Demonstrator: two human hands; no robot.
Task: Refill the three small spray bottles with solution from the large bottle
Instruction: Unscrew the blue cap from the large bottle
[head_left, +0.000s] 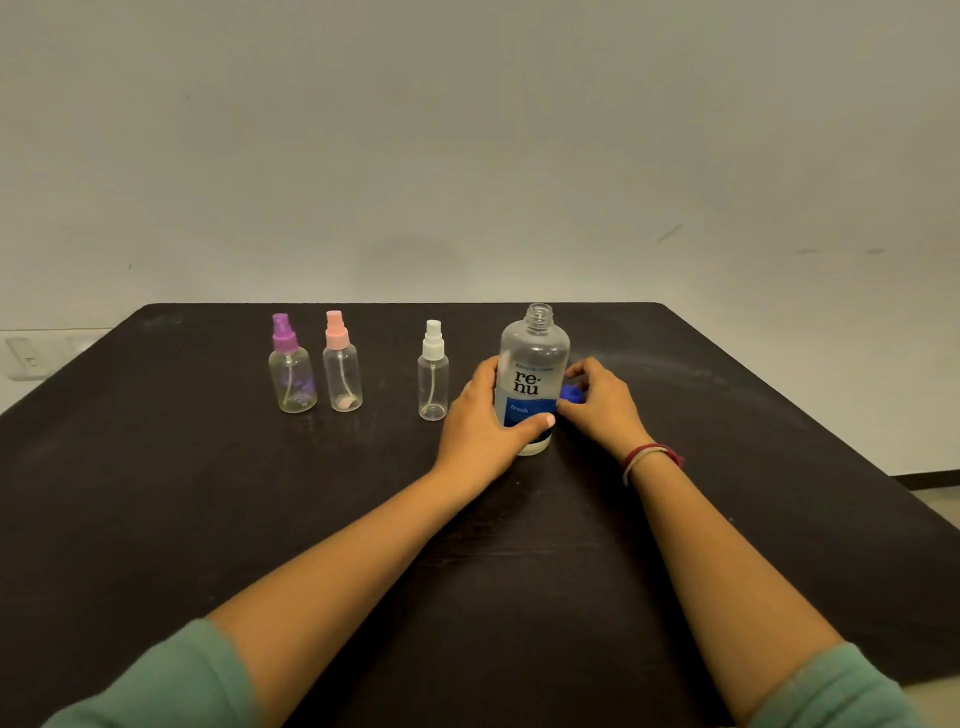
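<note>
The large clear bottle (532, 358) with a blue label stands upright on the black table (156, 493), its threaded neck uncapped. My left hand (480, 421) grips its lower body, thumb across the label. My right hand (597, 400) sits just right of the bottle and holds a blue cap (571, 393) in curled fingers near the table top. Left of the large bottle stand three small clear spray bottles, all upright with their sprayer tops on: white-topped (432, 371) nearest, then pink-topped (341, 364), then purple-topped (291, 366).
The table's far edge runs close behind the bottles, against a plain pale wall. The table's right edge slants down at the right, with floor beyond it. A wall socket plate (26, 358) shows at the far left.
</note>
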